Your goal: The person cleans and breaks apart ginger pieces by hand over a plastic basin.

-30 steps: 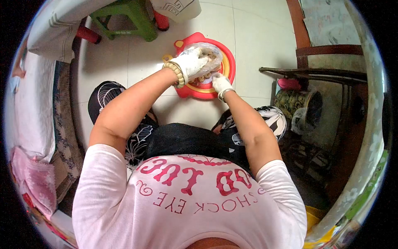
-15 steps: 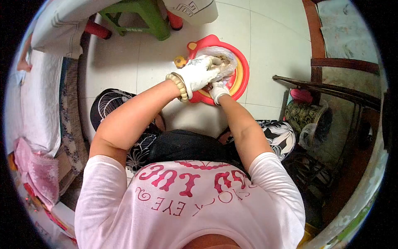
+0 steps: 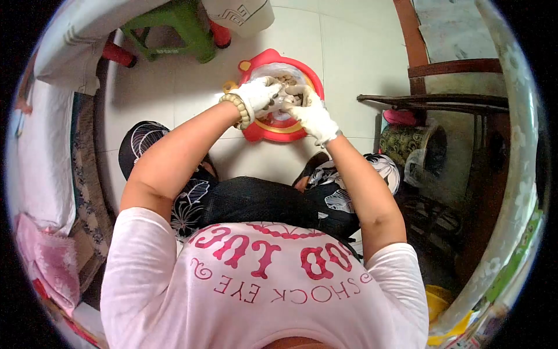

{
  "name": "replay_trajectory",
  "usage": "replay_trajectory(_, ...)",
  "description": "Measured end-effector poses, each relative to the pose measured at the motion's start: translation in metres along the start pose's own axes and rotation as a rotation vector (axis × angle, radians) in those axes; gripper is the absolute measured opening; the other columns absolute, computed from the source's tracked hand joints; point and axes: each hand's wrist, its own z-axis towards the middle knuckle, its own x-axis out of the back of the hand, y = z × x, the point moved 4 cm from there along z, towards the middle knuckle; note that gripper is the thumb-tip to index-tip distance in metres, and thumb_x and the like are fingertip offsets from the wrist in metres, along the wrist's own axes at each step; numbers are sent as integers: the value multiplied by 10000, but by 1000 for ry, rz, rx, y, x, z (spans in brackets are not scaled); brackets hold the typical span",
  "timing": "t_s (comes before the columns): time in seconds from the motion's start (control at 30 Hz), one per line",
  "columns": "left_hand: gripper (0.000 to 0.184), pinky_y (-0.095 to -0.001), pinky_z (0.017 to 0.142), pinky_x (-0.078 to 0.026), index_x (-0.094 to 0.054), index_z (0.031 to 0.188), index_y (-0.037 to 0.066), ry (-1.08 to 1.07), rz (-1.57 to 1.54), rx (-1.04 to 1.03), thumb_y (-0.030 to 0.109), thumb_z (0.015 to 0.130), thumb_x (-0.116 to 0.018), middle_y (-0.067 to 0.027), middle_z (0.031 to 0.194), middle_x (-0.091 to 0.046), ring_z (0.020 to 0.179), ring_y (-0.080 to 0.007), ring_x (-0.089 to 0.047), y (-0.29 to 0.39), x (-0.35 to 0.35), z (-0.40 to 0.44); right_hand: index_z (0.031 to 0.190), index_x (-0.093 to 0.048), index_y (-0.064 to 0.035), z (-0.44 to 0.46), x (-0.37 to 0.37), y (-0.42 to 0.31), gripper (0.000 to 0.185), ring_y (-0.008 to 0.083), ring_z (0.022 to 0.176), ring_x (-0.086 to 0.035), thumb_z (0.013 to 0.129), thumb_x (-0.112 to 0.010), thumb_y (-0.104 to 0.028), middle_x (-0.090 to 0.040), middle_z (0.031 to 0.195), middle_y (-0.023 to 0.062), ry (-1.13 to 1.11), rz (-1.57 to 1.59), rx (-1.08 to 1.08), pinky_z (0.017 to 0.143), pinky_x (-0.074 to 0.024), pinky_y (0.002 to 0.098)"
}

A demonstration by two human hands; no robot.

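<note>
A red and yellow plastic basin [image 3: 317, 84] with ear-like lobes stands on the floor ahead of me. Inside lies a clear plastic bag [image 3: 264, 72] with small brownish pieces [image 3: 286, 79] in it, too small to name. My left hand [image 3: 258, 96], in a white glove with a beaded bracelet at the wrist, is closed on the bag over the basin's left half. Close beside it, my right hand [image 3: 313, 115], also gloved in white, has its fingers bent together at the bag. The fingertips partly hide what they grip.
A green plastic stool [image 3: 171, 32] and a pale bin [image 3: 241, 14] stand beyond the basin on the left. On the right are a dark wooden frame [image 3: 430, 103] and a patterned container [image 3: 401, 139]. A pink cloth [image 3: 49, 256] lies at far left.
My right hand has lifted out of the basin's near side and turned to meet my left at the bag. The bag's contents show more. The whole view has shifted slightly.
</note>
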Motion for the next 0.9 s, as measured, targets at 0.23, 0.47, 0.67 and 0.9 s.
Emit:
replay_trajectory(0.23,416,-219,569,-472,-497,1189,33,-370,-696,57,321,896,-558,-21,943,-618,702,-71,-574,22,-14,-22,1072,-519,5,-23,-14,-42,360,148,876,-565,737,-652,-5,-568,958,89,156,-330,232,768,-483,283)
replay_trajectory(0.47,432,-234,641,-489,-473,1233,73,-292,-751,4,289,879,-591,-31,1029,-595,817,-90,-567,24,-6,-23,1189,-465,2,-12,-8,-21,389,85,772,-554,816,-573,-31,-571,978,42,76,246,-11,639,-468,223)
replay_trajectory(0.67,502,-270,808,-480,-428,1291,57,-201,-544,1,312,885,-576,-74,1164,-555,1013,-135,-544,34,-5,-30,1081,-517,-10,-8,-9,-26,269,94,744,-557,840,-539,-126,-584,894,27,-158,135,-91,642,-474,219)
replay_trajectory(0.9,449,-297,936,-412,-442,1275,23,-70,-457,-183,273,912,-525,-110,1213,-528,1106,-170,-502,16,-13,-20,1087,-484,1,-7,-24,-30,258,97,871,-543,869,-504,-136,-567,956,33,-231,178,-47,745,-473,240)
